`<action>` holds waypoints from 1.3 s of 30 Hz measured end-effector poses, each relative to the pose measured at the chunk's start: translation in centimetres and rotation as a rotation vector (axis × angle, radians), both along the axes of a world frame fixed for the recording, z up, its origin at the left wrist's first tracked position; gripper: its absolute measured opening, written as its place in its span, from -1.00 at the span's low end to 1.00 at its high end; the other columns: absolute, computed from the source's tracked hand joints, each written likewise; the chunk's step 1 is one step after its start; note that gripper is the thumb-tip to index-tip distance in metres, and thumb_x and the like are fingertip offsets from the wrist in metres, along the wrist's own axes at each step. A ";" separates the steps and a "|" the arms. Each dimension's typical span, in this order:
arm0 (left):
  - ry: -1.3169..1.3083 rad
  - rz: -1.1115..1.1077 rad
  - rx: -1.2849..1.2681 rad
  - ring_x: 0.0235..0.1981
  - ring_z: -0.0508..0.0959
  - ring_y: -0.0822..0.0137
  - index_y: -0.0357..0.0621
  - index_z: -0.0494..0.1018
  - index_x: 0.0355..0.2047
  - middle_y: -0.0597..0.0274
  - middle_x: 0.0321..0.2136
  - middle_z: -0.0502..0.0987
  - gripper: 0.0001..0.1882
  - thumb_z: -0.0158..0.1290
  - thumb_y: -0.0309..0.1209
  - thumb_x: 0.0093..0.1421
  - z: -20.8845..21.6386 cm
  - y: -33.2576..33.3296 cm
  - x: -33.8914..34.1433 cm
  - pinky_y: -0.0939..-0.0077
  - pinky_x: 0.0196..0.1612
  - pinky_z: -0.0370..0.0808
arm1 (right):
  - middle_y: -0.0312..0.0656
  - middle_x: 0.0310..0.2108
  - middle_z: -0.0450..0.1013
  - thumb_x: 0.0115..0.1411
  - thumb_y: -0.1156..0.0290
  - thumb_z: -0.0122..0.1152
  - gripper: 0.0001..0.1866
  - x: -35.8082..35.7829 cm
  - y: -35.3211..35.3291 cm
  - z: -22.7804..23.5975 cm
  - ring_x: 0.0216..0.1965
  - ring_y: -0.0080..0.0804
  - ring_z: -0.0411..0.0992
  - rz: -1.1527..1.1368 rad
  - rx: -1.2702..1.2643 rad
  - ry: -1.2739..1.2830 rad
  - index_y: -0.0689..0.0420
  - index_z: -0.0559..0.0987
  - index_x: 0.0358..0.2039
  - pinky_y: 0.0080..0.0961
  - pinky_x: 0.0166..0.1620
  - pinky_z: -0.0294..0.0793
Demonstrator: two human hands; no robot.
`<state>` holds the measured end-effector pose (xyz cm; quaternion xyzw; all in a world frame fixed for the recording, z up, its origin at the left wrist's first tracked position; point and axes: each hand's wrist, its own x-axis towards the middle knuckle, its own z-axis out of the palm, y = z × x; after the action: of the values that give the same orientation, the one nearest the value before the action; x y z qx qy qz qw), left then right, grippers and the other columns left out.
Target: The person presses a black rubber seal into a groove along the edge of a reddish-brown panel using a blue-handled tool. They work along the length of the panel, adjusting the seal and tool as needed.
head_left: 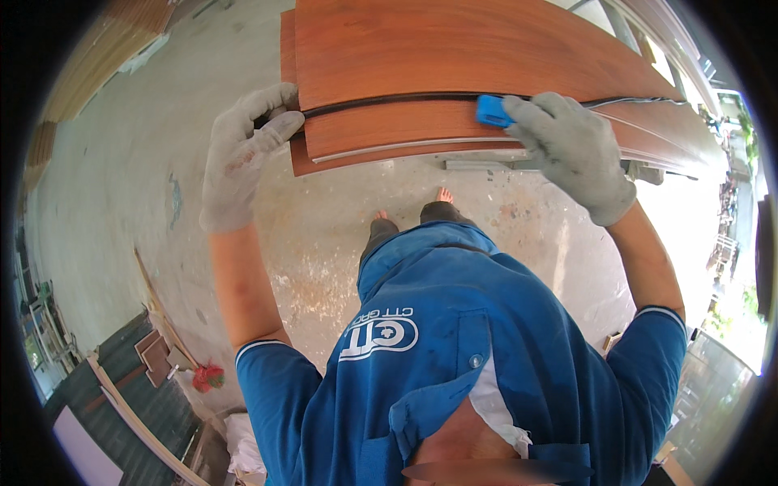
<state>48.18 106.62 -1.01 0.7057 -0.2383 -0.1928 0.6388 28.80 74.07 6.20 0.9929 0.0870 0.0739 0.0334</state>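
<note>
Two gloved hands are on the work, spread wide across a stack of reddish-brown wood-grain panels (454,53), and between them runs one long black strip (389,101)! Over on the left, the left hand (247,154) has thumb and fingers closed in a pinch on the strip, right beside the panels' left edge, with a dark bit showing in the gap between thumb and fingers. Across to the right, the right hand (571,150) is curled around a small blue tool (492,111), fingertips pressed on its near end, the rest of it poking out leftward. And look where that tool sits: right at the strip, just below its line, though whether it touches cannot be told from above. So the strip lies inside the left grip at one end, beside the blue tool further along, and past the right hand a thin, shiny dark line (636,101) carries on over the panels. Below, bare toes (444,194) show on the stained concrete floor (324,267), just clear of the stack's near edge.
</note>
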 end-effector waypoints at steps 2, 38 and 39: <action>0.004 0.007 -0.016 -0.27 0.51 0.56 -0.42 0.56 0.03 0.34 -0.29 0.57 -0.65 0.23 -0.52 0.25 -0.3 0.0 0.1 0.67 -0.16 0.46 | -0.18 -0.31 0.55 0.22 0.39 0.37 -0.69 -1.5 -2.4 0.1 -0.29 -0.21 0.57 -0.047 0.029 -0.019 0.06 0.63 -0.02 -0.31 -0.25 0.58; -0.462 -0.065 0.440 0.00 0.53 0.23 -0.32 0.57 0.06 0.09 -0.13 0.63 -0.57 0.12 -0.21 0.38 5.0 0.7 1.2 0.39 0.07 0.41 | -0.19 -0.20 0.58 0.32 0.18 0.26 -0.66 -9.6 -11.4 -0.4 -0.22 -0.15 0.58 -0.642 0.320 -0.096 -0.02 0.60 0.05 -0.29 -0.14 0.56; -0.608 -0.045 0.554 0.06 0.51 0.19 -0.28 0.57 0.09 0.07 -0.09 0.61 -0.56 0.12 -0.19 0.38 6.4 0.0 1.2 0.35 0.14 0.38 | -0.19 -0.16 0.59 0.33 0.19 0.26 -0.65 -10.4 -12.8 0.3 -0.19 -0.15 0.58 -0.730 0.359 -0.117 0.00 0.60 0.08 -0.30 -0.11 0.55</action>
<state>49.36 106.61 5.41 0.8705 -0.3706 -0.0465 0.3206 18.40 61.29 6.48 0.9427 -0.2875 0.1277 -0.1115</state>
